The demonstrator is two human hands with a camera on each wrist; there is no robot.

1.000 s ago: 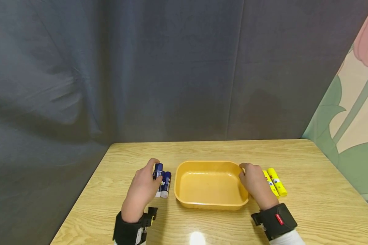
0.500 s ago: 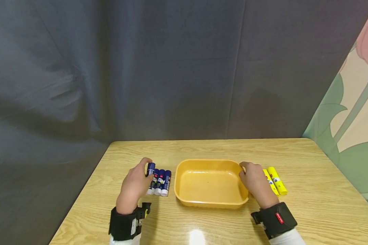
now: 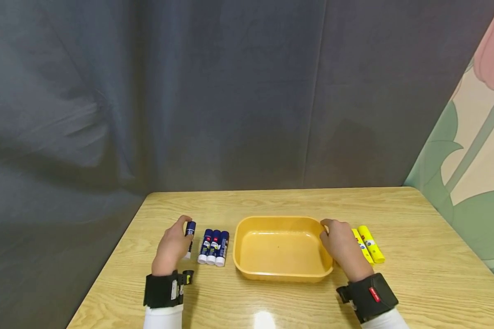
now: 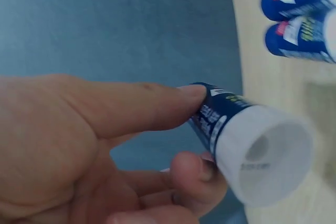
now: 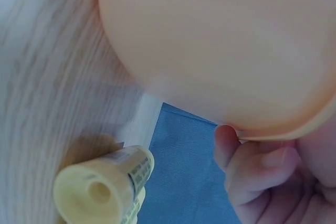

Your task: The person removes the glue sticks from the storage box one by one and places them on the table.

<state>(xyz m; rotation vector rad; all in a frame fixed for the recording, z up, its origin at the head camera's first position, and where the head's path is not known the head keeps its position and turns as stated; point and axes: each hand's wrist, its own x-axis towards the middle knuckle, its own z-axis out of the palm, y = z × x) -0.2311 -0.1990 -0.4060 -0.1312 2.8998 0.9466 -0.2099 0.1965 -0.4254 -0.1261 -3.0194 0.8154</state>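
Between thumb and fingers my left hand [image 3: 170, 248] pinches a blue glue stick [image 3: 190, 230]; its white base [image 4: 268, 156] faces the left wrist camera. To the right of that hand, three more blue glue sticks [image 3: 213, 246] lie side by side on the table. My right hand [image 3: 342, 246] grips the right rim of a yellow plastic tray [image 3: 284, 276], with fingers curled over the edge in the right wrist view. Just right of this hand lie two yellow glue sticks [image 3: 371, 244], one partly hidden behind it.
All of it stands on a light wooden table [image 3: 230, 306]. A dark grey curtain [image 3: 247, 100] hangs along the back and left. At the right is a wall with a flower pattern [image 3: 477, 183].
My left hand has moved left with the glue stick, away from the other blue ones, which now show fully. The right hand and tray have stayed in place.
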